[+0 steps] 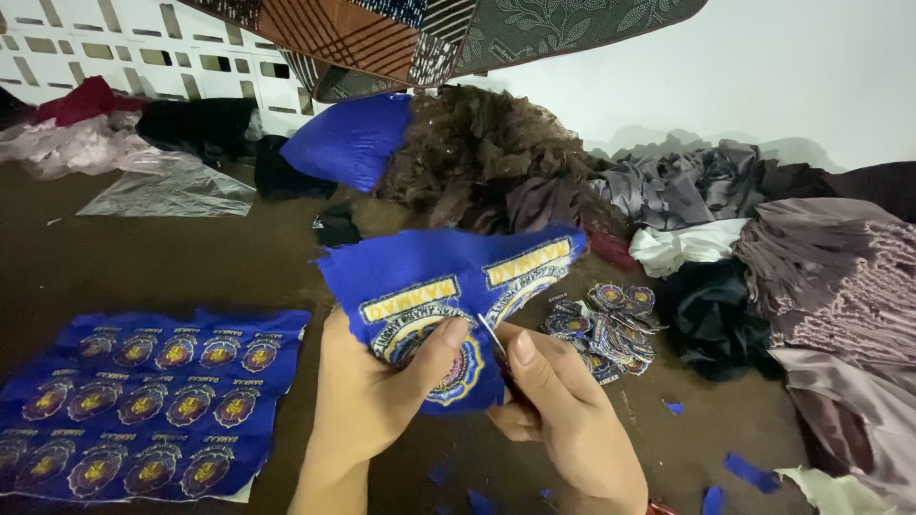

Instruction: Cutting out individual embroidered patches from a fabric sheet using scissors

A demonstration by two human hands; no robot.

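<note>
Currently, head view, entry by entry as I watch from the remote station. Item one: my left hand, closed around a blue cloth piece printed with round emblems, thumb pressed on one emblem, the piece held up just above the bench. Item two: my right hand, closed on a small cutting tool whose thin pale blade meets the cloth edge; I cannot tell what kind of tool it is. Item three: pile of cut-out emblems, lying on the bench just right of the held piece; I judge this the finished share. Item four: uncut blue sheet with rows of emblems, flat at the left, untouched, so by my reckoning most work remains. Item five: blue offcuts scattered near the right hand. Item six: heaped fabrics behind and right.
</note>
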